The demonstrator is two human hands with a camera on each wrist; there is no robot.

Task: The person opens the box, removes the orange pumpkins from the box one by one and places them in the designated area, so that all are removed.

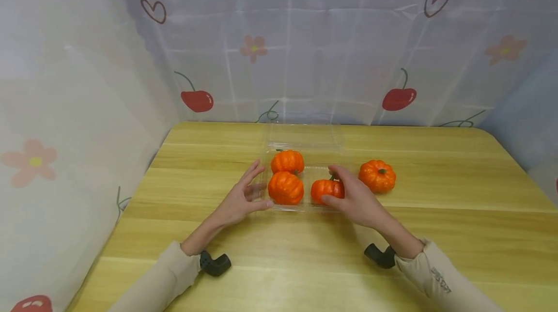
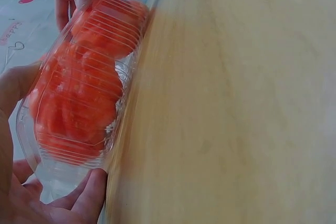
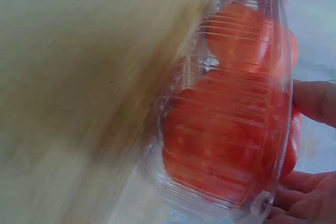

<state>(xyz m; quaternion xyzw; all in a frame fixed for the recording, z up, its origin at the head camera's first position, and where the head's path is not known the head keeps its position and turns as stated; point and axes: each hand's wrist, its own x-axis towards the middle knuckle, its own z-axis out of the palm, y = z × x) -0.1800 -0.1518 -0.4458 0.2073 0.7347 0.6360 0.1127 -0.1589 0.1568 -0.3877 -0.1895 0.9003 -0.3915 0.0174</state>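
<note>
A clear plastic clamshell box stands on the table, its lid folded back behind it. Two orange pumpkins sit in its left half, a rear pumpkin and a front pumpkin. My left hand holds the box's left end, thumb at the front corner and fingers along the side. In the box's right half, my right hand grips a third pumpkin between thumb and fingers. Through the ribbed front wall, the right wrist view shows the pumpkins side by side.
Another orange pumpkin lies on the wooden table, just right of the box. Behind the table's back edge hangs a printed curtain with cherries and flowers. Black curved pieces sit at both wrists.
</note>
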